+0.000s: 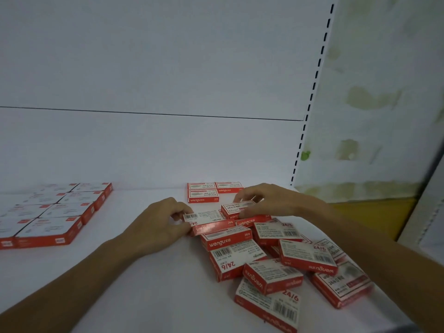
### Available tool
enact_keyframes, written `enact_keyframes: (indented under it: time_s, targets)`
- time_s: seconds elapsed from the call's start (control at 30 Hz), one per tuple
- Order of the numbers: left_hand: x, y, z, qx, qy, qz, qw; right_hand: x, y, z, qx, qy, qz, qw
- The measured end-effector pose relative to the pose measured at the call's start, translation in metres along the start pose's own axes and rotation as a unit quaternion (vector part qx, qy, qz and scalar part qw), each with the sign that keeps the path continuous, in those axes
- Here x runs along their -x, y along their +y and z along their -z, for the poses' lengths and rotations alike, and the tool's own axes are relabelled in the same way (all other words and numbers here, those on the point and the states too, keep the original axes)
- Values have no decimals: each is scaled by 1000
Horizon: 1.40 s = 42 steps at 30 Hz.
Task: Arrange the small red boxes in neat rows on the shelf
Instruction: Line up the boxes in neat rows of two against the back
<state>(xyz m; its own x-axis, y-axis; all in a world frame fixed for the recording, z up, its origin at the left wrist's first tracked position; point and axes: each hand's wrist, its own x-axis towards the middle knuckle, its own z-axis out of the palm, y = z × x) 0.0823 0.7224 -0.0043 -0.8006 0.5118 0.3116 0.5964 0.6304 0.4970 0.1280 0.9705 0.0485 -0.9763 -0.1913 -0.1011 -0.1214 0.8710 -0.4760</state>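
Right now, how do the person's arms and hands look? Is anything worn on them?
Both are bare. The left hand and the right hand have no gloves, and I see no ring, watch or bracelet. The left forearm and the right forearm show no sleeve up to the picture's edge.

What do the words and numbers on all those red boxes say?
"wengu": red side of a pile box and of a back-row box.
"24/6": top of the front box.
Small print and barcode digits: too small to read.
Left boxes: labels blurred.
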Motion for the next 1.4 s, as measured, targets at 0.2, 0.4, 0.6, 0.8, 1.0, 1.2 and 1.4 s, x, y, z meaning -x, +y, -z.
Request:
enact_keyframes:
  time_s: [0.2,0.4,0.6,0.8,1.0,1.2,1.4]
  targets:
    - [2,8,1,17,5,10,1000,6,8,-5,-38,19,20,999]
    - [1,22,-4,-42,27,18,999,7,8,-2,-19,36,40,998]
    - [-11,49,-1,4,57,-17,998,-2,-5,2,-40,169,102,980]
    - [-30,74,-2,237,81,87,964,-14,-26,-5,-35,270,142,952]
    - [-30,76,-10,380,90,99,915,-13,-25,-7,-63,184,193,962]
    - [-31,62,-14,317,120,125,932,-8,-16,-4,-37,188,232,954]
    - [-31,55,-8,286,91,42,953,-12,-8,-6,34,226,280,932]
